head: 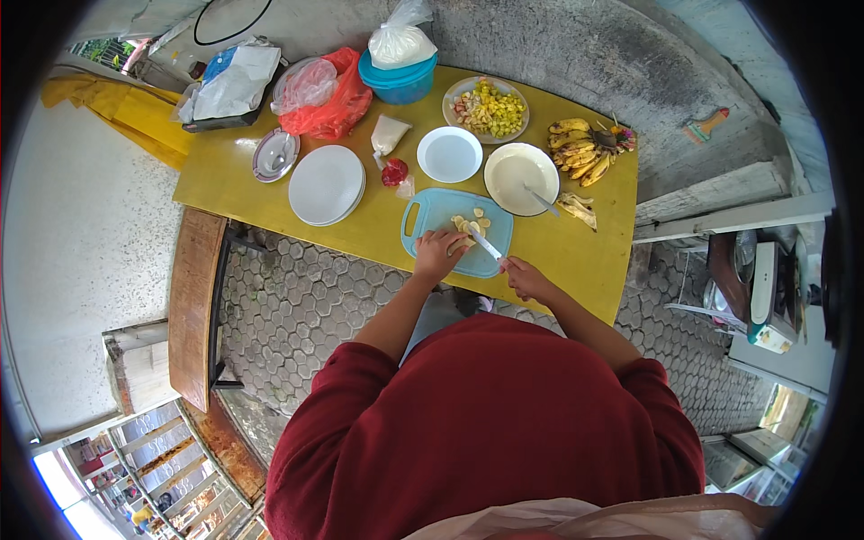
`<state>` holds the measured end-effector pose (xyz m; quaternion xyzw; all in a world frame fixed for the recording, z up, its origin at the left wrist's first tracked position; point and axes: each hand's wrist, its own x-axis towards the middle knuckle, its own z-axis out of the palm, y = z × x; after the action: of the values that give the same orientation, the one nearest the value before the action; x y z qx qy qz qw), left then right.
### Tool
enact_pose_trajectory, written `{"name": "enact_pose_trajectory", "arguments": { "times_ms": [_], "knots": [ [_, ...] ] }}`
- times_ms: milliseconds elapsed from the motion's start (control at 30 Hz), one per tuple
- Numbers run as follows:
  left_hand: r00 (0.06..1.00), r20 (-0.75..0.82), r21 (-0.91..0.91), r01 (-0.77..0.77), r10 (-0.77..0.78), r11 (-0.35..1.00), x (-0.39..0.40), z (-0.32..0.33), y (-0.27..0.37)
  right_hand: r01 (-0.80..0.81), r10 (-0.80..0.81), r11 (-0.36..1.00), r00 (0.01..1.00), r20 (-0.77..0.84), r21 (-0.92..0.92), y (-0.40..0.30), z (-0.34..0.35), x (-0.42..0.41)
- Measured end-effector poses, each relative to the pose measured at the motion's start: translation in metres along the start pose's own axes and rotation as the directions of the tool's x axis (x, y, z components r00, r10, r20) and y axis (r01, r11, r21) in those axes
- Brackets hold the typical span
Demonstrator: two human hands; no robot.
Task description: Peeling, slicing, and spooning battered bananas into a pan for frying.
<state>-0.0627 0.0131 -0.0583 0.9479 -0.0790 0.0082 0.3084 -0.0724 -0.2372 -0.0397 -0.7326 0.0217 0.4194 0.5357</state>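
Observation:
My right hand (524, 278) grips the handle of a kitchen knife (486, 244), its blade pointing up and left over a light blue cutting board (425, 219). With its fingers bent, my left hand (437, 254) holds a peeled banana piece (462, 241) down on the board. Several banana slices (478, 212) lie just beyond the blade. Behind the board are a white bowl (449, 154) and a bowl of pale batter (513, 169) with a spoon (540, 200) in it. A banana peel (578, 210) rests to the right, below a bunch of bananas (579, 150).
A plate of diced fruit (484, 109) stands at the back of the yellow table (229, 179). Leftward are stacked white plates (327, 185), a bag of white powder (389, 135), a red bag (326, 101) and a lidded blue tub (398, 79). A wooden bench (196, 304) stands left.

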Motion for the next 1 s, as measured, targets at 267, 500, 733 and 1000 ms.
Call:
{"name": "enact_pose_trajectory", "arguments": {
  "times_ms": [267,500,733,1000],
  "knots": [
    [0.999,0.050,-0.005,0.005,-0.005,1.000,-0.002,-0.002,-0.001,-0.340,0.277,0.854,0.938,0.207,0.393,0.015,0.000,-0.007],
    [0.991,0.037,0.070,-0.131,0.129,0.989,-0.003,-0.004,0.005,-0.428,0.308,0.698,0.903,0.299,0.574,0.029,-0.002,-0.011],
    [0.969,0.105,0.151,-0.237,0.222,0.960,0.000,-0.005,0.010,-0.429,0.201,0.601,0.898,0.392,0.675,0.007,-0.001,-0.005],
    [0.994,0.050,-0.076,-0.097,0.101,0.992,0.003,0.003,-0.006,0.188,-0.272,0.932,0.929,-0.253,-0.311,0.034,0.008,-0.007]
  ]
}}
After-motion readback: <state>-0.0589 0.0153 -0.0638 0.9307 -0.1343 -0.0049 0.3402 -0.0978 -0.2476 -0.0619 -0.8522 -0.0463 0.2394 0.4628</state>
